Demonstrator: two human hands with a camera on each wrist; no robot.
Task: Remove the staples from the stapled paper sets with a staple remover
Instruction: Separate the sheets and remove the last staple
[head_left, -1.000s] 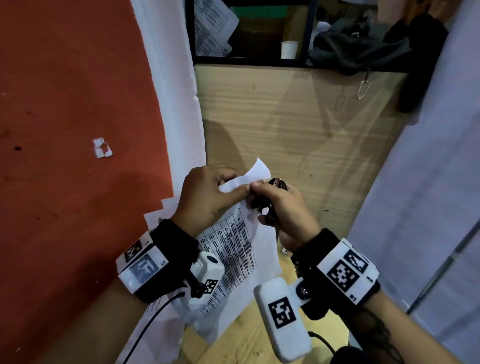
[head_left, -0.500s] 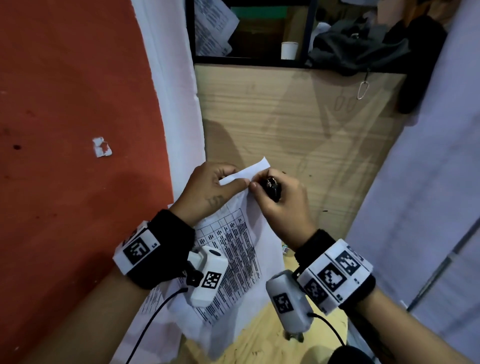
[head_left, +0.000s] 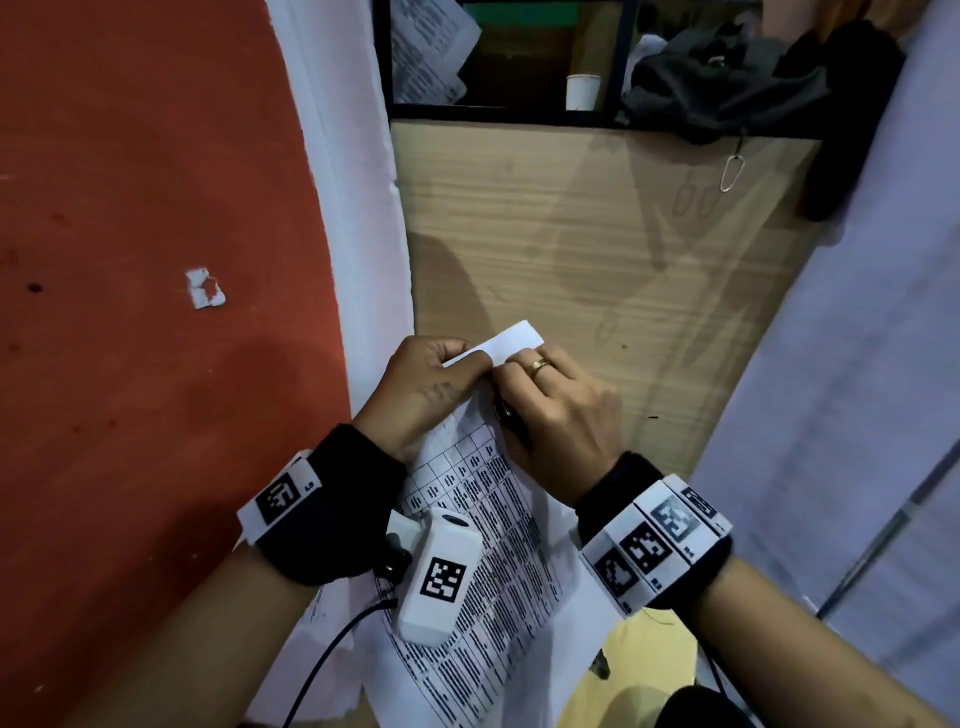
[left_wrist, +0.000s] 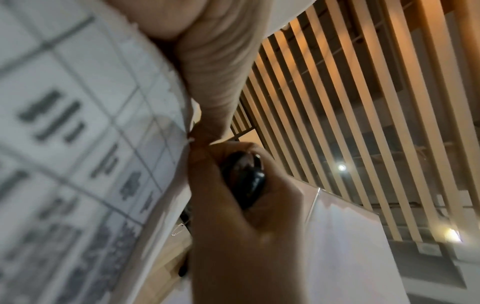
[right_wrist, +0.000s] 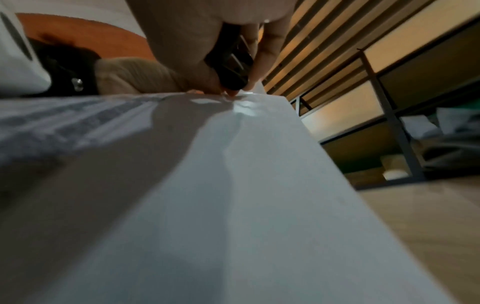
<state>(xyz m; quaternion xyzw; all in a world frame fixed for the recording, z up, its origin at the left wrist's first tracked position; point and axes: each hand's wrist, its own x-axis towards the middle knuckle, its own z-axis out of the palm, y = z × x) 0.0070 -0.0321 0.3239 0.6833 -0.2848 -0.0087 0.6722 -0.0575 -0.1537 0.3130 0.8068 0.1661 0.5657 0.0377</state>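
A stapled paper set (head_left: 483, 561) printed with a table hangs in the air over the wooden desk (head_left: 597, 249). My left hand (head_left: 431, 384) pinches its folded top corner (head_left: 511, 340). My right hand (head_left: 556, 410) grips the black staple remover (left_wrist: 244, 179), mostly hidden under the palm in the head view, with its tip at the paper's top edge (right_wrist: 233, 93) right beside my left thumb. The printed sheet (left_wrist: 78, 133) fills the left of the left wrist view. I cannot make out the staple itself.
A red surface (head_left: 145, 312) with a torn paper scrap (head_left: 204, 289) lies to the left. White sheets (head_left: 363, 208) run along the desk's left edge. A dark shelf behind holds papers (head_left: 431, 47), a white cup (head_left: 583, 91) and dark cloth (head_left: 722, 88). A white board (head_left: 857, 364) stands at the right.
My right hand has rolled over the remover, so its back and ring now face up and the tool is mostly hidden. Both hands stay at the paper's top corner.
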